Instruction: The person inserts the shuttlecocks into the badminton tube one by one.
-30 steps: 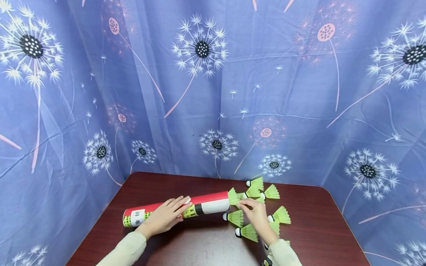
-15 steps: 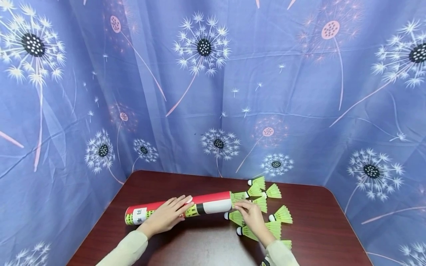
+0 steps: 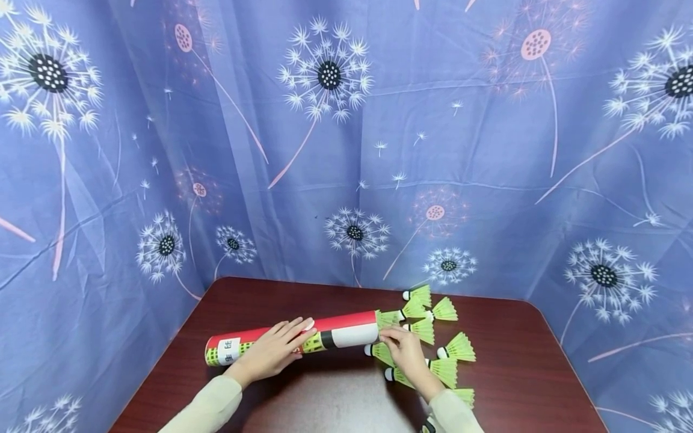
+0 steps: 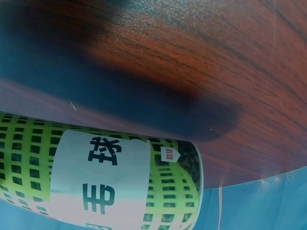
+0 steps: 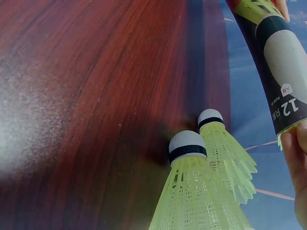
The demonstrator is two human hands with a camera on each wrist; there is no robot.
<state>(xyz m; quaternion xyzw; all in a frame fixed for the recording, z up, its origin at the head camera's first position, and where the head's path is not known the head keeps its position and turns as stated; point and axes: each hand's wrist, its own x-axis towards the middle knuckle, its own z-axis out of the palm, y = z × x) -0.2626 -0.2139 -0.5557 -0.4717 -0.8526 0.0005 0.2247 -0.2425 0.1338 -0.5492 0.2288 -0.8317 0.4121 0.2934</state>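
A red, white and yellow-green shuttlecock tube (image 3: 346, 328) lies across the table, its mouth to the right. My left hand (image 3: 273, 352) grips it around the middle, fingers over the top and thumb on the near side. The tube's printed left end (image 4: 100, 177) fills the lower part of the left wrist view. At the mouth, my right hand (image 3: 406, 355) pinches the skirt edge of a shuttlecock (image 5: 280, 142), most of which is hidden inside the tube. Loose yellow-green shuttlecocks (image 3: 455, 347) with white corks lie around the right hand.
Two shuttlecocks (image 5: 187, 158) fill the foreground of the right wrist view. Several more (image 3: 419, 296) lie behind the right hand toward the back edge. A blue dandelion-print curtain (image 3: 292, 150) surrounds the dark red wooden table (image 3: 509, 337).
The skirt that stuck out of the tube's mouth has gone further in. My right hand has moved slightly left, up to the rim. The left hand keeps its hold on the tube.
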